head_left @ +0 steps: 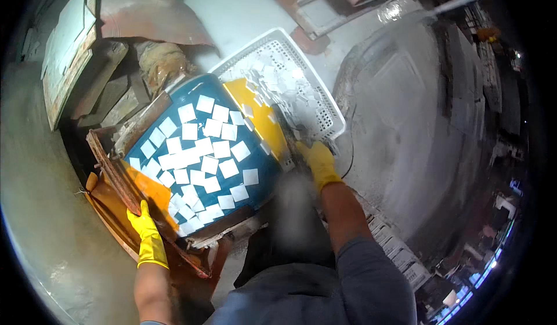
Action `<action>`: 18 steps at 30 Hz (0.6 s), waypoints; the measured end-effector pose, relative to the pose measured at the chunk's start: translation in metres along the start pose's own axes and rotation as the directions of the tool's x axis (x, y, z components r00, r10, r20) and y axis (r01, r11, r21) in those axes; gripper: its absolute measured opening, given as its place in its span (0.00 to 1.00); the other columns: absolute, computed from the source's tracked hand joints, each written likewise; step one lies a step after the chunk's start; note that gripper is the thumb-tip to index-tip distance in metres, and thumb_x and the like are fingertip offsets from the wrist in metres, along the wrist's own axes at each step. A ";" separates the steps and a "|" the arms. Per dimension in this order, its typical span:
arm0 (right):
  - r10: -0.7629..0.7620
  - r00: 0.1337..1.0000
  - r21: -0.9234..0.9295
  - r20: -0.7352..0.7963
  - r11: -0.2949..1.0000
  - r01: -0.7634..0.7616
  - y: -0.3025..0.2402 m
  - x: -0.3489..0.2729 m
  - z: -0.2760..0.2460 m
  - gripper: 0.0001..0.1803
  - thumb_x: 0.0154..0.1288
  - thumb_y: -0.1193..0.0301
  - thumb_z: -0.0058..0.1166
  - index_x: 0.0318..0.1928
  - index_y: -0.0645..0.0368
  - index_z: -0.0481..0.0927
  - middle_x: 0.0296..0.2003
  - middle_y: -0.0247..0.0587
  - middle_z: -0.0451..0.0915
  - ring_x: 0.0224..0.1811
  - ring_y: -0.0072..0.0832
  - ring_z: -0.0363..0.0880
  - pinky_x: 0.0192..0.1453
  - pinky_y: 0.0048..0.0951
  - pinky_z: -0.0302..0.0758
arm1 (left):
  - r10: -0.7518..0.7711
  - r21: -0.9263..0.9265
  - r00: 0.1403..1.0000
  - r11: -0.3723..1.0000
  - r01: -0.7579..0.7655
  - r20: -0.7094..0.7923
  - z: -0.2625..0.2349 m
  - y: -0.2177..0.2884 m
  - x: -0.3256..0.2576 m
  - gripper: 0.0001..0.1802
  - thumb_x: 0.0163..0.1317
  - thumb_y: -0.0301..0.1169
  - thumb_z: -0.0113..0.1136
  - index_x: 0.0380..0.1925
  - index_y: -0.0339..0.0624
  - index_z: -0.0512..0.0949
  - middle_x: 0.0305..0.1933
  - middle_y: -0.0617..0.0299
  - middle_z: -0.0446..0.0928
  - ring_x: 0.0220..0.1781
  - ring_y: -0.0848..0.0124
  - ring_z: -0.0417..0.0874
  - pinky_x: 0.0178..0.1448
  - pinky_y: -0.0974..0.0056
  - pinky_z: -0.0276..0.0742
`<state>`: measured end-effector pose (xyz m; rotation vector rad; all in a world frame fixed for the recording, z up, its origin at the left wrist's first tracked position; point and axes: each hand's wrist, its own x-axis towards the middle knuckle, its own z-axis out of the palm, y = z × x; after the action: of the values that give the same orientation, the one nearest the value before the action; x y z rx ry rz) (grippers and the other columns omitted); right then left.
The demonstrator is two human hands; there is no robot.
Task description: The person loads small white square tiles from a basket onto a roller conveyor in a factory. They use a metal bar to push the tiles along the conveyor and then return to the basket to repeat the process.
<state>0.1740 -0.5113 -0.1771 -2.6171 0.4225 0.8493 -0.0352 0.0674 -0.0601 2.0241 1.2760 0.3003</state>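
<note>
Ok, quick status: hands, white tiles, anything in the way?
Left hand on rusty bar. Right hand by white basket, grip unclear. White tiles scattered across blue surface, some overlapping. Nothing else seen covering them.

Gloved hands: two, left hand and right hand. Blue surface: one. Square white tiles on it: roughly three dozen or slightly more; overlaps bar exact count. White basket: one. White pieces inside: dozens, too heaped to count. Yellow panel: one. Orange panel: one. Rusty bar at left: one.
</note>
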 end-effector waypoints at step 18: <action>0.256 0.930 0.275 0.264 0.904 -0.327 -0.031 0.001 -0.068 0.31 0.64 0.46 0.64 0.50 0.63 0.81 0.26 0.39 0.84 0.25 0.28 0.82 0.32 0.32 0.78 | -0.036 0.025 0.999 0.999 0.037 -0.035 -0.013 -0.011 -0.009 0.33 0.61 0.33 0.74 0.62 0.32 0.71 0.59 0.54 0.78 0.57 0.63 0.79 0.64 0.62 0.73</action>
<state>0.2212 -0.5121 -0.1183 -2.1664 0.8319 1.0587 -0.0545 0.0683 -0.0566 2.0229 1.3423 0.3043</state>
